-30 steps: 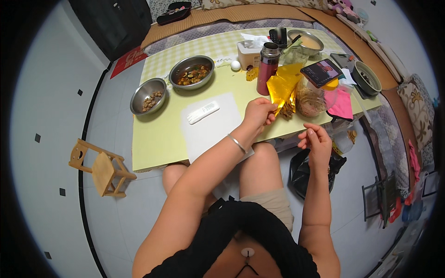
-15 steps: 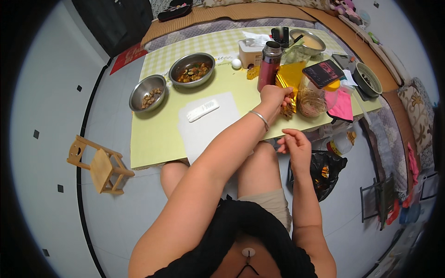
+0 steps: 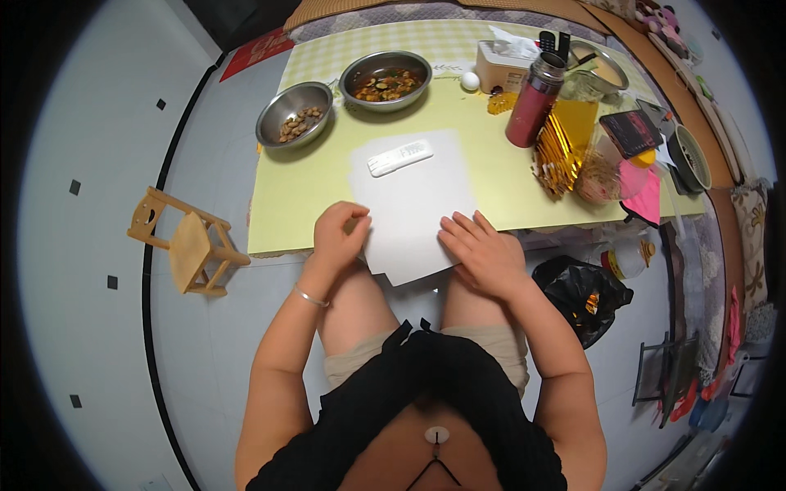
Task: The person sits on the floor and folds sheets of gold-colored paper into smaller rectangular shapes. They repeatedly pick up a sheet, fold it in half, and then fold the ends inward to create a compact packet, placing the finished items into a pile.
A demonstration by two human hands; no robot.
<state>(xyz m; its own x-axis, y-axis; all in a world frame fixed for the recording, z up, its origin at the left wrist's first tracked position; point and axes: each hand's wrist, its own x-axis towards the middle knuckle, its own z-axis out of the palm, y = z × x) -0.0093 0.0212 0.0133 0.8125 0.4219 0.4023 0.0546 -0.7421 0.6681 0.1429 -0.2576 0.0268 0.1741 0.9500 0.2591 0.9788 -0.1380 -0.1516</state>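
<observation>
Big yellow-green table (image 3: pixel 286 192) here with 1 white paper sheet (image 3: pixel 413 217) on it, near end poking past the table edge. Right hand (image 3: pixel 487 252) is pretty much open, fingers spread over the sheet's right edge, not gripping anything. Left hand (image 3: pixel 337 237) is loosely curled at the left edge, can't tell if it's pinching. Then 1 slim white case (image 3: pixel 399 159) lying on the sheet.

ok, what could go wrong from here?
The white sheet overhangs the front edge of the table between the left hand and right hand; a nudge might drag it. The phone looks propped on the clear jar; a bump could drop it. The flask looks uncapped; tipping might spill anything inside.
</observation>
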